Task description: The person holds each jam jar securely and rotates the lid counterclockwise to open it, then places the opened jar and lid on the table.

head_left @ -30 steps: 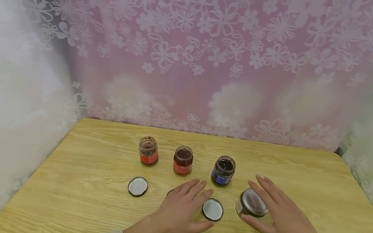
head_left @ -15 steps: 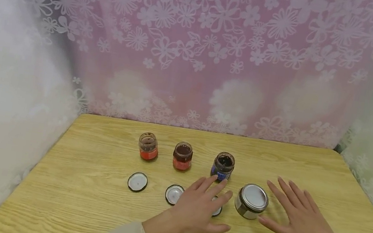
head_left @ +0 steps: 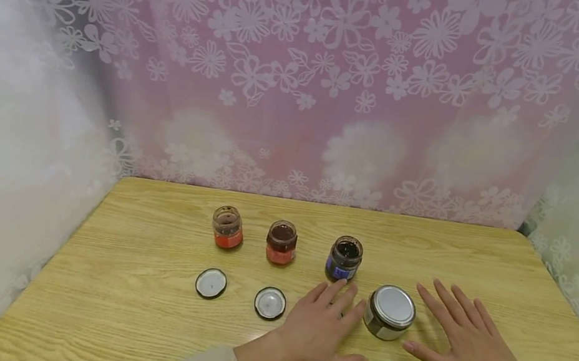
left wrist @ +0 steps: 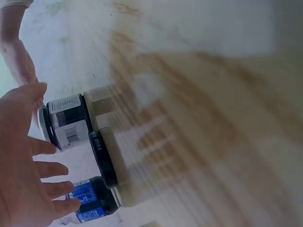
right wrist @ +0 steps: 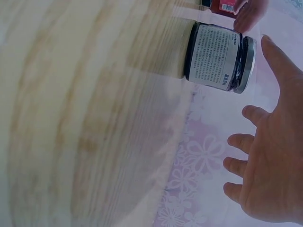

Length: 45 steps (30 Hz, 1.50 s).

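Observation:
A lidded dark jar (head_left: 390, 312) with a silver top and pale label stands on the table between my hands. My left hand (head_left: 319, 330), fingers straight and spread, is over a loose jar lid that it mostly hides in the head view. The left wrist view shows that black lid (left wrist: 103, 161) lying flat beside the lidded jar. Just beyond my left fingertips is an unlidded dark jar (head_left: 344, 260) with a blue label. My right hand (head_left: 472, 354) is spread to the right of the lidded jar, apart from it. Neither hand holds anything.
Two more unlidded jars with red labels, a left one (head_left: 227, 230) and a middle one (head_left: 281, 243), stand further left. In front of them lie two upturned lids, a left lid (head_left: 210, 283) and a middle lid (head_left: 270, 304). A floral curtain (head_left: 310, 83) hangs behind the wooden table (head_left: 126, 281).
My right hand has drawn away from the lidded jar to the right. My left hand has shifted right, uncovering the middle lid and covering the right one.

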### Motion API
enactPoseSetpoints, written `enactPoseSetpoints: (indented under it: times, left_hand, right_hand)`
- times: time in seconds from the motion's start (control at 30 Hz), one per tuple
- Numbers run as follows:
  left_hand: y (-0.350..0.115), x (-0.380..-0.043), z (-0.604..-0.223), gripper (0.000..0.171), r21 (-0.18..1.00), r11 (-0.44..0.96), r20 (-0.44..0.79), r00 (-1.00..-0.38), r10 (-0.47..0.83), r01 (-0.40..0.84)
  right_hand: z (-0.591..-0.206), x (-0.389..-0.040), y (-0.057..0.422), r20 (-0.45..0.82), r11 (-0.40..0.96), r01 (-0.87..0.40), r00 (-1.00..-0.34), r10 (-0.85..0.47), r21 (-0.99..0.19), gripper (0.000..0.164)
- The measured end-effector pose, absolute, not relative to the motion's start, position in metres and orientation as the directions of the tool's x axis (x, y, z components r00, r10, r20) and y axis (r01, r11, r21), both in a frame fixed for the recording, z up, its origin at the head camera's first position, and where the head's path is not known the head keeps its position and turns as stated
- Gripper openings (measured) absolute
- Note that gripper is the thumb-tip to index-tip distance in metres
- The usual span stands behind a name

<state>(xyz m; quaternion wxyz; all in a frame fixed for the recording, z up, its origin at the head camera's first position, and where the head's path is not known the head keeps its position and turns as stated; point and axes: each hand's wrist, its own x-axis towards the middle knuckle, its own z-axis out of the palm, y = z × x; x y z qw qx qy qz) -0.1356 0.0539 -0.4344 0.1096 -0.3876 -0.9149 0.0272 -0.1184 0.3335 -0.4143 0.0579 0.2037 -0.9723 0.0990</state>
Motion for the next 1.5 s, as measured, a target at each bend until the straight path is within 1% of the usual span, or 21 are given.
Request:
enactPoseSetpoints:
  times: [0.13,0.23,0.37,0.57,0.67,0.77,0.97,1.1,1.2,1.3,1.4,1.5]
  left_hand:
    - [0.06,-0.138,-0.435,0.077,-0.037,0.718,0.211,-0.697,0.685,0.695]
    - [0.064,-0.14,-0.433,0.077,0.12,0.73,0.2,-0.736,0.646,0.673]
    - [0.071,-0.143,-0.429,0.077,0.329,0.714,0.148,-0.781,0.607,0.617]
    - [0.083,-0.152,-0.429,0.078,0.578,0.639,0.066,-0.81,0.583,0.508]
    - [0.09,-0.157,-0.43,0.079,0.669,0.595,0.041,-0.821,0.569,0.446]
    - [0.096,-0.16,-0.432,0.079,0.698,0.59,0.025,-0.837,0.546,0.406]
    - [0.111,-0.166,-0.434,0.073,0.7,0.627,0.003,-0.879,0.477,0.343]
    - [0.119,-0.171,-0.436,0.069,0.739,0.614,-0.025,-0.9,0.435,0.276]
    - [0.122,-0.175,-0.438,0.069,0.744,0.611,-0.032,-0.898,0.439,0.273]
    - [0.122,-0.178,-0.441,0.07,0.702,0.629,-0.01,-0.879,0.478,0.334]
    - [0.123,-0.179,-0.444,0.071,0.726,0.618,-0.035,-0.882,0.471,0.302]
    - [0.123,-0.18,-0.443,0.069,0.765,0.601,-0.077,-0.895,0.44,0.23]
  right_hand:
    - [-0.415,-0.119,0.335,0.151,0.895,-0.407,-0.911,-0.384,-0.184,0.09]
    - [-0.415,-0.119,0.334,0.159,0.89,-0.417,-0.906,-0.391,-0.185,0.091]
    - [-0.414,-0.119,0.333,0.175,0.885,-0.427,-0.9,-0.398,-0.186,0.09]
    - [-0.414,-0.119,0.332,0.188,0.881,-0.435,-0.896,-0.403,-0.184,0.09]
    - [-0.414,-0.12,0.332,0.186,0.882,-0.435,-0.896,-0.404,-0.182,0.089]
    - [-0.414,-0.12,0.332,0.185,0.881,-0.437,-0.895,-0.406,-0.184,0.088]
    - [-0.414,-0.12,0.332,0.186,0.877,-0.443,-0.893,-0.411,-0.185,0.087]
    - [-0.415,-0.121,0.332,0.188,0.879,-0.443,-0.892,-0.412,-0.176,0.088]
    - [-0.417,-0.121,0.332,0.188,0.88,-0.444,-0.891,-0.413,-0.169,0.089]
    - [-0.418,-0.122,0.332,0.177,0.882,-0.44,-0.894,-0.412,-0.169,0.088]
    - [-0.415,-0.122,0.333,0.131,0.89,-0.416,-0.908,-0.397,-0.185,0.087]
    - [-0.412,-0.122,0.334,0.088,0.899,-0.389,-0.921,-0.379,-0.199,0.087]
